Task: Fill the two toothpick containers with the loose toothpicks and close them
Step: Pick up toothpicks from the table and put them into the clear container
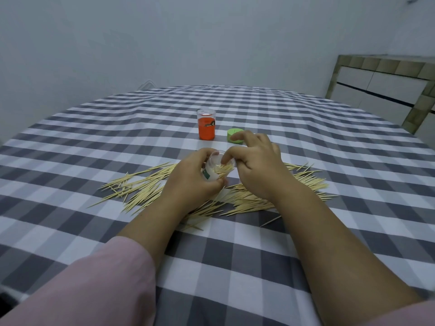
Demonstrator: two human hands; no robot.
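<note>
My left hand [193, 175] grips a clear toothpick container [217, 165], tilted with its open mouth toward the right. Some toothpicks lie inside it. My right hand [256, 163] is at the container's mouth, thumb and fingertip touching the toothpicks there; whether they pinch any I cannot tell. Loose toothpicks [141, 187] lie spread in a wide pile on the checked tablecloth under and beside both hands. An orange container [206, 124] stands upright behind, with its clear lid on. A green lid [235, 135] lies to its right, just beyond my right fingers.
The table [306, 243] wears a grey-and-white checked cloth. A tiled counter with white panels [381, 83] stands at the far right. A plain wall rises behind the table.
</note>
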